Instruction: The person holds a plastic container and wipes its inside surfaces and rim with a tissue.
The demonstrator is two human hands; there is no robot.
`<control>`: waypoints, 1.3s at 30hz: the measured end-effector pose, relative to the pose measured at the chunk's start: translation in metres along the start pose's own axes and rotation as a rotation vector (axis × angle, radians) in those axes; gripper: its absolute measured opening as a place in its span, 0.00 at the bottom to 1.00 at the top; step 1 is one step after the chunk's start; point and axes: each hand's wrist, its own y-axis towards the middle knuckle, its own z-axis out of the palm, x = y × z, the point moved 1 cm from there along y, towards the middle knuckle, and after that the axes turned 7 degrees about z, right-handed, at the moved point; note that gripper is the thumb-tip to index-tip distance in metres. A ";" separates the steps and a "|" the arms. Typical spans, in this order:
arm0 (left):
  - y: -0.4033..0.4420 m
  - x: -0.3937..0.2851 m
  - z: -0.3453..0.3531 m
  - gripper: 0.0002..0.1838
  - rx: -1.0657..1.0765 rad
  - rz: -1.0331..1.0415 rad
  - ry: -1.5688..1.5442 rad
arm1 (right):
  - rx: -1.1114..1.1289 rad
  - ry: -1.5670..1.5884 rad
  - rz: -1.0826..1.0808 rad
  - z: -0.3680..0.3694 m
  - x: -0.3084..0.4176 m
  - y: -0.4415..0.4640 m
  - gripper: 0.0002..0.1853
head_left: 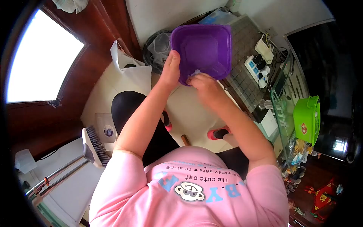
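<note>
A purple plastic basin (206, 45) is held out in front of me, tilted so that its inside faces me. My left hand (172, 70) grips its left side, the thumb along the rim and the other fingers hidden behind the wall. At the near rim, my right hand (204, 85) is closed with its fingertips just inside the basin. A small whitish scrap (196, 72), perhaps tissue or thin cloth, shows at those fingertips. Its full shape is covered by the hand.
A bin with a clear liner (160, 47) stands behind the basin. To the right are a power strip (256, 70) with plugs, a glass shelf (281, 125) and a green container (307, 119). At lower left are a broom (94, 147) and dustpan (106, 126).
</note>
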 end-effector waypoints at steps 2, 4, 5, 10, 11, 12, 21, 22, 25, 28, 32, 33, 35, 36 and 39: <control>-0.001 -0.002 0.006 0.37 -0.012 0.018 0.024 | 0.049 -0.070 -0.042 -0.013 -0.010 -0.002 0.15; -0.005 -0.010 0.014 0.36 -0.023 0.029 0.047 | 0.056 -0.088 0.043 -0.022 -0.019 -0.002 0.14; -0.005 -0.015 0.017 0.35 -0.034 0.030 0.037 | -0.001 -0.019 0.033 -0.021 -0.021 0.000 0.13; -0.002 -0.009 0.013 0.39 -0.074 0.041 0.144 | -0.155 0.091 -0.022 0.004 0.015 0.008 0.10; 0.000 -0.002 0.008 0.38 -0.088 0.035 0.164 | -0.154 0.079 0.034 0.009 0.014 0.009 0.09; 0.000 -0.003 0.006 0.37 -0.106 0.028 0.184 | -0.150 0.081 0.031 0.011 0.014 0.009 0.09; -0.002 -0.007 0.010 0.35 -0.141 0.080 0.125 | -0.004 -0.044 -0.069 0.002 0.004 0.001 0.12; -0.002 -0.006 0.011 0.35 -0.139 0.081 0.124 | -0.007 -0.053 -0.082 0.002 0.000 -0.001 0.12; -0.005 -0.015 0.018 0.33 -0.138 0.085 0.100 | 0.029 -0.080 -0.093 -0.009 -0.002 -0.004 0.11; -0.006 -0.026 0.021 0.33 -0.165 0.041 0.142 | 0.049 -0.158 -0.089 -0.019 -0.023 -0.010 0.11; -0.003 -0.033 0.013 0.35 -0.177 -0.038 0.071 | 0.070 -0.187 0.007 -0.038 -0.046 -0.026 0.12; 0.000 -0.034 0.012 0.36 -0.187 -0.086 0.000 | 0.066 -0.193 0.009 -0.041 -0.046 -0.026 0.12; 0.001 -0.035 0.011 0.38 -0.201 -0.167 -0.090 | 0.016 -0.183 -0.034 -0.046 -0.043 -0.025 0.14; 0.003 -0.041 0.013 0.38 -0.194 -0.167 -0.091 | 0.011 -0.188 -0.032 -0.047 -0.044 -0.024 0.14; 0.006 -0.054 0.020 0.38 -0.198 -0.356 -0.153 | -0.055 -0.223 -0.024 -0.049 -0.044 -0.016 0.14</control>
